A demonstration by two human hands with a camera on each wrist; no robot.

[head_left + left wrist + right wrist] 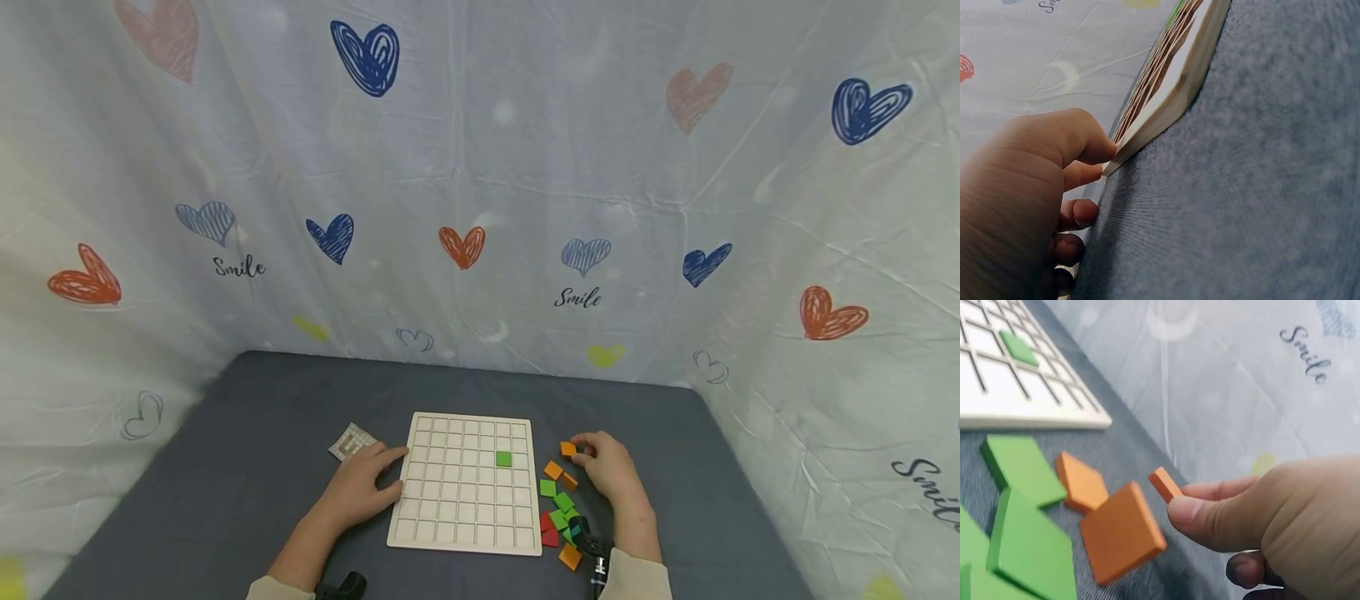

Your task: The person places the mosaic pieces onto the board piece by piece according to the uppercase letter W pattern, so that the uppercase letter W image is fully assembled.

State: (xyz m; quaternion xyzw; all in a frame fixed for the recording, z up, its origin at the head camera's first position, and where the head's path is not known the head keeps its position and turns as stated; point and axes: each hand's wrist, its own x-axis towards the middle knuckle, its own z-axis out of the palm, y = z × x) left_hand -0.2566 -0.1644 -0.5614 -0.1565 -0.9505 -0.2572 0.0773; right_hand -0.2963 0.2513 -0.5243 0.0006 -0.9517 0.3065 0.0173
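Orange tile (567,449): pinched at the fingertips of a person's right hand (609,467), off to the side of the board.
Right hand: thumb and finger clamped on that tile, other fingers curled below the thumb.
Loose orange tiles (553,470): a pair lies just left of the right hand; another orange tile (570,557) lies nearer the person, beside the right wrist.
Green and red pile: green tiles (564,501) and red tiles (550,537) lie left of the right wrist, some overlapping.
Grid board (455,471): flat between the two hands, left of the right hand.
Left hand (358,492): thumb and forefinger apart, tips touching the board's left edge.
Pattern card (349,442): just beyond the left hand's knuckles.
Progress on the grid: one placed green tile (504,459) sits in a cell, left of the right hand; the other cells in sight are bare. Work appears barely begun, with the orange tile in hand and the pile off the board.
Hard to make out: the card's design is too small to read, and the left hand hides its near corner. A black wrist device (592,546) covers part of the pile, leaving its count uncertain. The right wrist view shows the held tile nearly edge-on.
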